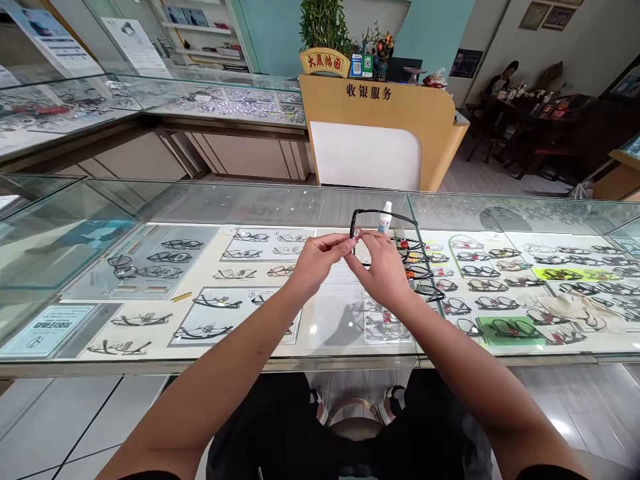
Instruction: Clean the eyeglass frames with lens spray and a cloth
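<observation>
Above the glass counter, a pair of black-framed eyeglasses (354,219) is pinched between my two hands, with one long dark temple reaching to the right. My left hand (320,259) closes thumb and finger on the frame's near end. Opposite it, my right hand (383,267) grips the same spot, and the fingertips of both nearly meet around a small shiny part. Fingers hide most of the frame. Just behind the glasses stands a white spray bottle (385,217). Several dark eyeglasses (417,272) with red and orange tags lie in a column right beside my right hand.
Inside the glass display counter (240,200) lie many eyeglasses on white sheets and a green card (510,331). A beige cloth (580,310) rests at the right. Beyond stand a wooden cashier desk (370,107) and another showcase (220,100). A person (503,79) sits far back right.
</observation>
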`<state>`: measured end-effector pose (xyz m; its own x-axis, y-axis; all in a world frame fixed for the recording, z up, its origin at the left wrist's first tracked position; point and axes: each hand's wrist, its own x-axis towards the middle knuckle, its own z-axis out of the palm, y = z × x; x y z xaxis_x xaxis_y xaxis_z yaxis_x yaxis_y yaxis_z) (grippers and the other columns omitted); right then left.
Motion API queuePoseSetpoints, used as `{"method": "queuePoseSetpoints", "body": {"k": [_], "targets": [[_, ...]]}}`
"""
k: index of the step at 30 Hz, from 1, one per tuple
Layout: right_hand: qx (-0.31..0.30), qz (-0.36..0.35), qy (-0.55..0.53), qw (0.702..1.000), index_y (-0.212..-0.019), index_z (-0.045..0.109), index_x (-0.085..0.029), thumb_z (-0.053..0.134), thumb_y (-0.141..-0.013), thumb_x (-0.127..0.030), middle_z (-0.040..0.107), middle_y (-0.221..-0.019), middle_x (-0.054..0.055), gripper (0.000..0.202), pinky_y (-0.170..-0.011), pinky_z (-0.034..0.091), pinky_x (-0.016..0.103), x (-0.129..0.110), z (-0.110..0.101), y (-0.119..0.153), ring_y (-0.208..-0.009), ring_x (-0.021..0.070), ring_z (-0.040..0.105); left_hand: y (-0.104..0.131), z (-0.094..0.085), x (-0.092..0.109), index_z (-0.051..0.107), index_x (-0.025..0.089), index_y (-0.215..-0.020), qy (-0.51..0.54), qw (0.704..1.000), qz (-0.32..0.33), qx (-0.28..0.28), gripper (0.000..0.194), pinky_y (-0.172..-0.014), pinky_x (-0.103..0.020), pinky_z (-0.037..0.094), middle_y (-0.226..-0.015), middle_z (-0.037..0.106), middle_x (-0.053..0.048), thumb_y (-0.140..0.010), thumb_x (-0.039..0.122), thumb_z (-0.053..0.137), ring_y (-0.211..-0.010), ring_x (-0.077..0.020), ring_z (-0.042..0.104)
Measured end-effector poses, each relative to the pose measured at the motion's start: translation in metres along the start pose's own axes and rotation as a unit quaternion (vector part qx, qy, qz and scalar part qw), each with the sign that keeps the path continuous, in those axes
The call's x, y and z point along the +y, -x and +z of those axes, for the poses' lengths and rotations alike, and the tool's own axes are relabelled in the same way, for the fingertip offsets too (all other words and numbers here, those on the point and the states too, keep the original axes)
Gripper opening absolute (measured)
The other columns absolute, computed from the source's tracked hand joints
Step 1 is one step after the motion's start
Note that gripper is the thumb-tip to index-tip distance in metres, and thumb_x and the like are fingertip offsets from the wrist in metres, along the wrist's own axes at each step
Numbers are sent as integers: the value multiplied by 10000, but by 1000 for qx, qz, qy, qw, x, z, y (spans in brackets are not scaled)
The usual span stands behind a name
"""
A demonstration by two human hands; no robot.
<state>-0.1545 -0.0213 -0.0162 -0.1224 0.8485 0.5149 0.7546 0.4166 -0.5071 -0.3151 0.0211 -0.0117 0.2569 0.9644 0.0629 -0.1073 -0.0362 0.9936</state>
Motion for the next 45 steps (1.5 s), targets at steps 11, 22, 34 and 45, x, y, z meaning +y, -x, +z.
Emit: {"method": "queuePoseSetpoints", "body": {"k": [11, 22, 34, 45], "targets": [[-3, 29, 13, 999, -1527, 618, -206, 569, -1078, -357, 750, -1385, 133, 476, -1131, 517, 493, 2, -10, -4, -1256, 330, 680, 1, 2, -6, 878, 219, -1070, -89, 992, 71, 46, 454, -699, -313, 454, -680, 615, -11, -818, 596, 844, -706, -174, 531], [167, 115, 48, 978, -1391, 693, -185, 513, -1095, -382, 729, -1287, 160, 399, -1047, 497, 437, 63, -50, -32, -1100, 298, 659, -86, 69, -42, 595, 216, -1375, -204, 972, 104, 60, 702, -1011, -378, 446, -1395, 631, -153, -760, 361, 901, -1252, -288, 600], [219, 130, 59, 965, -1334, 689, -169, 463, -1085, -400, 735, -1219, 170, 408, -967, 483, 468, 85, -55, -37, -1039, 310, 637, -113, 64, -53, 604, 225, -1226, -188, 979, 76, 9, 249, -955, -389, 489, -1113, 732, -77, -1004, 337, 627, -1026, -227, 675], [44, 69, -129, 988, -1138, 671, -219, 496, -1069, -450, 756, -1309, 143, 298, -908, 536, 458, 45, -34, -22, -1053, 285, 700, -21, -37, -7, 646, 199, -826, 202, 974, -35, -96, 503, -470, -254, 417, -561, 454, 43, -844, 701, 686, -480, -112, 431]]}}
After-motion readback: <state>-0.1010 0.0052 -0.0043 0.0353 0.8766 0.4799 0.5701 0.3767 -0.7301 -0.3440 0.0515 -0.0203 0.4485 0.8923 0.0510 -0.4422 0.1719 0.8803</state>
